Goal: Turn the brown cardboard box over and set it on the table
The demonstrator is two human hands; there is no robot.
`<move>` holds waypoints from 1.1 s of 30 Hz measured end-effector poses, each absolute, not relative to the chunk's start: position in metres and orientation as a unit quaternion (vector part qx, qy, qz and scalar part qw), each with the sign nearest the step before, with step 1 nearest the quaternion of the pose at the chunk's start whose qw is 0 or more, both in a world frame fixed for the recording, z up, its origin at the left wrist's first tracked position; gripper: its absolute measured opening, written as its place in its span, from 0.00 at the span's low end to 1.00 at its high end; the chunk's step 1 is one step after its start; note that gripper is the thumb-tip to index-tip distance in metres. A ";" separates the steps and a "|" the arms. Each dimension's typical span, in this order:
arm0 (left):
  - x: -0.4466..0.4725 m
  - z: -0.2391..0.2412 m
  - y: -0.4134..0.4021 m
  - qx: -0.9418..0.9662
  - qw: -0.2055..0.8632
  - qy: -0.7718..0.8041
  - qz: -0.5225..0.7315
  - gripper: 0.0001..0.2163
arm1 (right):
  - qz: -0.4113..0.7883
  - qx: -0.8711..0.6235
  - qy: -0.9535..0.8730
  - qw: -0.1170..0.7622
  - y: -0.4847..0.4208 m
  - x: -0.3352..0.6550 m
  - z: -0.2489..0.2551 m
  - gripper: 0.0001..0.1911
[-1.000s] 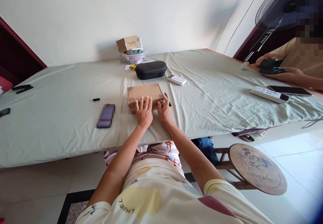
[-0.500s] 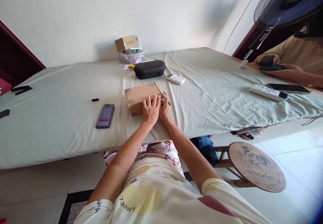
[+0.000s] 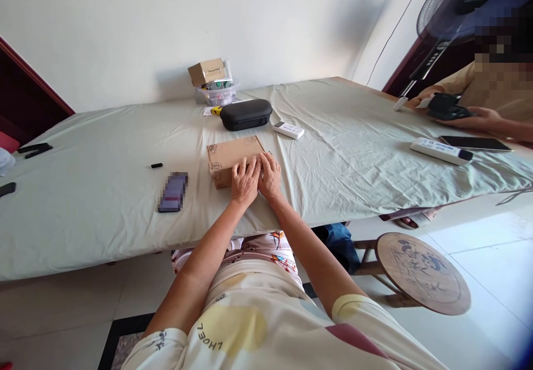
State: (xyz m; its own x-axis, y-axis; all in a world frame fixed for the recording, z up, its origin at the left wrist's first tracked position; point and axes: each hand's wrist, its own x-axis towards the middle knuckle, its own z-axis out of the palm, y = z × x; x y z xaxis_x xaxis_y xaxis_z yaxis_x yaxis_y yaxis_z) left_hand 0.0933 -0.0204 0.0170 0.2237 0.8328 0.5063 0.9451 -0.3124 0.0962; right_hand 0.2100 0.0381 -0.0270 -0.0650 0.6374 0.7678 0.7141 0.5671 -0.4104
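Observation:
A brown cardboard box (image 3: 233, 152) with dark scribble-like prints lies closed on the cloth-covered table in front of me. My left hand (image 3: 245, 180) grips its front edge, fingers bent over onto the lid and the back of the hand facing up. Beside it, touching or nearly so, my right hand (image 3: 270, 175) holds the front right corner, its fingers laid over the top edge. Both thumbs are mostly hidden, as is the box's right front part. A small dark tip shows just behind my right fingers; most of that thing is covered.
Behind the box sit a black zip case (image 3: 246, 114), a white device (image 3: 288, 130) and a plastic tub (image 3: 216, 95) with a carton (image 3: 206, 72) on top. A phone (image 3: 173, 192) lies left. At right, another person's hands (image 3: 478, 119) hold a dark object near a second white device (image 3: 441, 151).
My right hand has shifted from the box's side up over its corner, its fingers now further onto the top. The dark thing behind it is more covered. The other person's hands moved slightly.

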 end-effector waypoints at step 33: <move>0.001 -0.037 -0.008 -0.592 0.032 -0.627 -0.506 0.26 | -0.124 -0.497 -0.773 0.375 0.020 0.186 -0.023 0.27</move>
State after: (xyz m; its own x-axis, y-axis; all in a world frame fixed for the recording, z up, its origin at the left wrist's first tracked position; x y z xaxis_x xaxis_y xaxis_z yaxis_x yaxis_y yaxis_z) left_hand 0.0013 -0.0081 -0.0369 -0.2971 0.7094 0.6392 0.7745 -0.2124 0.5958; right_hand 0.1865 0.0196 -0.0235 -0.2261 0.6747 0.7026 0.8611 0.4757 -0.1797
